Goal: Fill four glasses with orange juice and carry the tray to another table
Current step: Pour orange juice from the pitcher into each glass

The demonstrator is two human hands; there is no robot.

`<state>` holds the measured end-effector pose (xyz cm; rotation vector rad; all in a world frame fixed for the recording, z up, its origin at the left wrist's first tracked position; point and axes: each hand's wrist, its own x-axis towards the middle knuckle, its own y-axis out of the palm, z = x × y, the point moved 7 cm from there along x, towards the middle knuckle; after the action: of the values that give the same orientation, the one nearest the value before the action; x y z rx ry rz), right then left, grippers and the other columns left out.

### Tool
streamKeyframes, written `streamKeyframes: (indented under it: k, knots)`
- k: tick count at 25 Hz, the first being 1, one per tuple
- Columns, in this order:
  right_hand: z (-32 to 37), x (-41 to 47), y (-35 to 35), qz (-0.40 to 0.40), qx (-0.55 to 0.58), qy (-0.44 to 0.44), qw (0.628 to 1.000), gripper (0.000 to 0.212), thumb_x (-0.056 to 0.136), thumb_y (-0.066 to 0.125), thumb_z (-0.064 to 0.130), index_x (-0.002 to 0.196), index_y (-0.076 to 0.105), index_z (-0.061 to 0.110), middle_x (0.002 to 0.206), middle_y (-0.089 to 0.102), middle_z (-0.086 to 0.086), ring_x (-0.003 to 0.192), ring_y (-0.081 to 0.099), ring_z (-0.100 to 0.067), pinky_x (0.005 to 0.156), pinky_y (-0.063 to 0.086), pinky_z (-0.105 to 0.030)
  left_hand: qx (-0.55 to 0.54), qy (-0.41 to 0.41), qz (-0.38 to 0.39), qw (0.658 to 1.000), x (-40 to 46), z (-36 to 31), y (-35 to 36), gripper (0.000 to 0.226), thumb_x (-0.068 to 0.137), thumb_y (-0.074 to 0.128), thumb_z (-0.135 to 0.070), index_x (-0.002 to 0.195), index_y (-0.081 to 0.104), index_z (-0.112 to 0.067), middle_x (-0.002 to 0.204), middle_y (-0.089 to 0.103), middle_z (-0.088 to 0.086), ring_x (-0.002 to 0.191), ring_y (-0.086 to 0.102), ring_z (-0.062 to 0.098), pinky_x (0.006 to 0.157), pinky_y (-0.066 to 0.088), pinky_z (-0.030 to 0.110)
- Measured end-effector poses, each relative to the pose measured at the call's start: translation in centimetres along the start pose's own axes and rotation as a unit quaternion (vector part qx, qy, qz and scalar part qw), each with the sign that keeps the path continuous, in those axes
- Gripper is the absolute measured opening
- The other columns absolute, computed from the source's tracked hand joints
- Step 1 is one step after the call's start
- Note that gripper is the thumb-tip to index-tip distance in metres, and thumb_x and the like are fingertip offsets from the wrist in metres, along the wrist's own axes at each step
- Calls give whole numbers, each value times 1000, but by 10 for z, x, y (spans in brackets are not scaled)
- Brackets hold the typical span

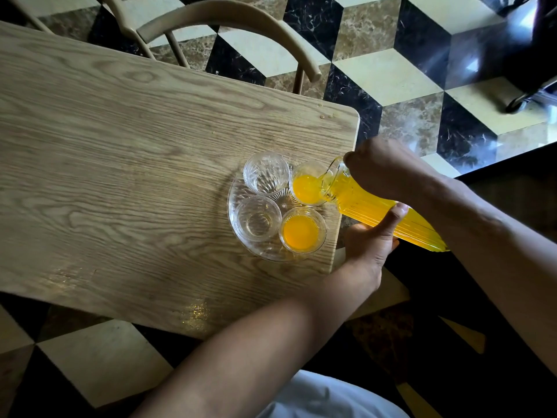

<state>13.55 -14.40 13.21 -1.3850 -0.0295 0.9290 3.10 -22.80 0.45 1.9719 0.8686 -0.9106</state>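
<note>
Pitcher: tall ribbed clear-glass pitcher of orange juice (376, 212), tipped low over the near-right corner of the bench, spout above one glass, juice running out.
Glass being filled: clear cut-glass tumbler (306, 184), far right on the tray, partly full.
Filled glass: second tumbler (302, 230), near right, holding juice.
Empty glasses: two tumblers, far left (265, 173) and near left (257, 218), no juice visible.
Tray: round clear pressed-glass tray (233, 203), carrying all four glasses close together, just beside the bench edge.
Right hand (388, 167): grip wrapped around the pitcher near its neck.
Left hand (372, 236): grip cupped under the pitcher body, thumb on the ribbed side.
Handling (judged): pitcher heavy, wet-slick, brittle; two-handed support suits it. Tray likely rigid, fragile, and top-heavy once loaded; hold it at opposite rim edges, level.
Bench: pale oak-grain wooden top (120, 146), a few droplets near the far corner.
Room: cube-patterned marble floor (391, 70); curved wooden chair (229, 16) beyond the bench.
</note>
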Motion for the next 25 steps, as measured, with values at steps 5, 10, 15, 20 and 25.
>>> streamKeyframes:
  k: [5, 10, 15, 20, 25]
  knots:
    - [1, 1, 0, 2, -9, 2, 1000, 34, 97, 39, 28, 66, 41, 14, 66, 48, -7, 55, 47, -22, 47, 30, -28, 0, 4, 4, 1000, -3, -2, 2, 92, 3, 85, -84, 59, 48, -22, 60, 45, -4, 84, 53, 24, 100, 54, 60]
    - [1, 2, 1, 0, -9, 8, 1000, 35, 97, 40, 30, 66, 43, 14, 65, 49, -7, 54, 48, -21, 45, 31, -27, 4, -5, 15, 1000, -8, -5, 1, 66, 28, 88, -63, 58, 49, -20, 62, 44, -1, 83, 55, 25, 95, 58, 54]
    - [3, 3, 4, 8, -11, 14, 1000, 35, 95, 41, 32, 66, 44, 13, 67, 50, -7, 55, 50, -22, 46, 33, -26, -19, -8, 17, 1000, -12, -5, 1, 63, 30, 86, -59, 64, 52, -17, 69, 48, 2, 86, 57, 27, 92, 58, 50]
    - [3, 1, 3, 3, -3, 3, 1000, 35, 96, 41, 30, 66, 41, 14, 67, 49, -5, 55, 50, -20, 46, 31, -27, -23, -7, 20, 1000, -12, -5, 2, 64, 31, 86, -60, 66, 55, -15, 76, 52, 5, 90, 59, 28, 95, 58, 52]
    - [5, -2, -2, -3, -4, -10, 1000, 36, 97, 41, 26, 63, 39, 15, 61, 44, -5, 50, 42, -20, 44, 29, -28, -5, 8, -16, 1000, -16, -10, -5, 66, 32, 87, -64, 57, 44, -20, 46, 42, -12, 83, 50, 23, 88, 59, 51]
